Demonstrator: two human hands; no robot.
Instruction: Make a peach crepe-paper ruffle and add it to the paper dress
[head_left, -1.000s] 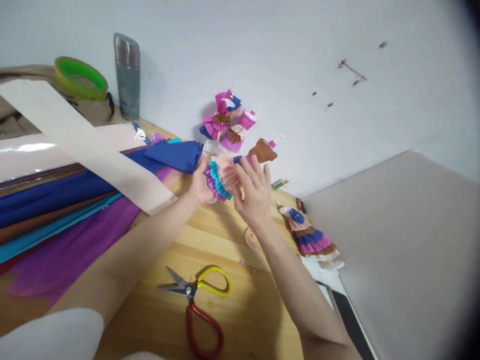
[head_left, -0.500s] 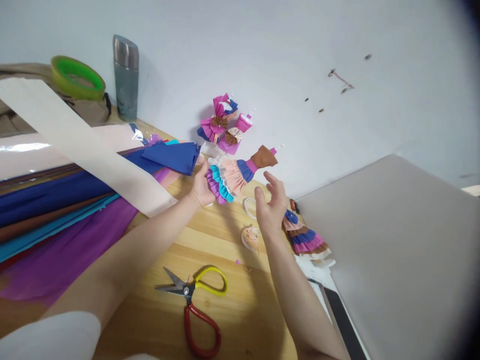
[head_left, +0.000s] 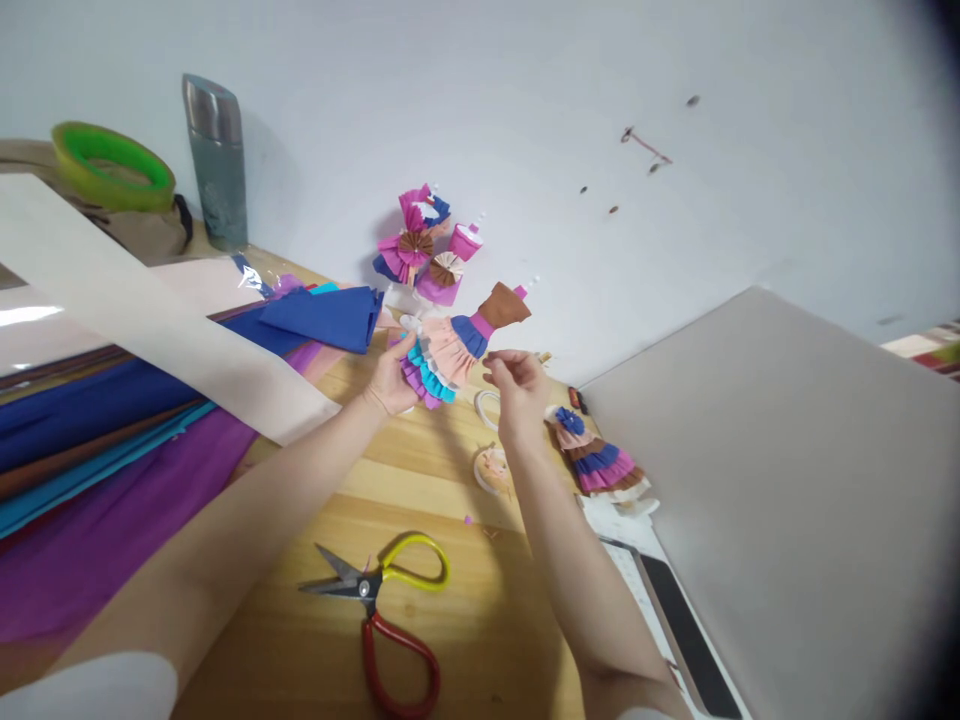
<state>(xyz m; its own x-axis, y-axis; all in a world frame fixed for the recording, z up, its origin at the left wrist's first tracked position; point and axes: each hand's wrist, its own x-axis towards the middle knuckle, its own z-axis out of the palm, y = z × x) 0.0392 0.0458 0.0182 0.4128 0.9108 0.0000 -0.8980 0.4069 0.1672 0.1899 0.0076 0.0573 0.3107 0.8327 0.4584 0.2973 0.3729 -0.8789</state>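
Note:
A small paper dress figure (head_left: pixel 454 350) has a brown top, a blue and pink waist and ruffles in peach, white, turquoise and purple. My left hand (head_left: pixel 394 378) grips it by the ruffled hem, tilting it up to the right. Close to the right side of the skirt, below the brown top, is my right hand (head_left: pixel 519 392), its fingers drawn together; whatever is between them is too small to make out. Further back stand other paper dress figures (head_left: pixel 420 245), and one more (head_left: pixel 600 455) lies right of my right hand.
Open scissors (head_left: pixel 367 588) lie at the front. Coloured paper sheets (head_left: pixel 112 400) and a pale strip (head_left: pixel 150 310) cover the left. A bottle (head_left: pixel 217 160), green tape roll (head_left: pixel 112 165), white rings (head_left: pixel 491 468) and a laptop (head_left: pixel 750 480) surround the work.
My right hand's spread fingers have come together, nearer the skirt. The whole view has shifted, with most items now slightly further left. My left hand keeps its hold.

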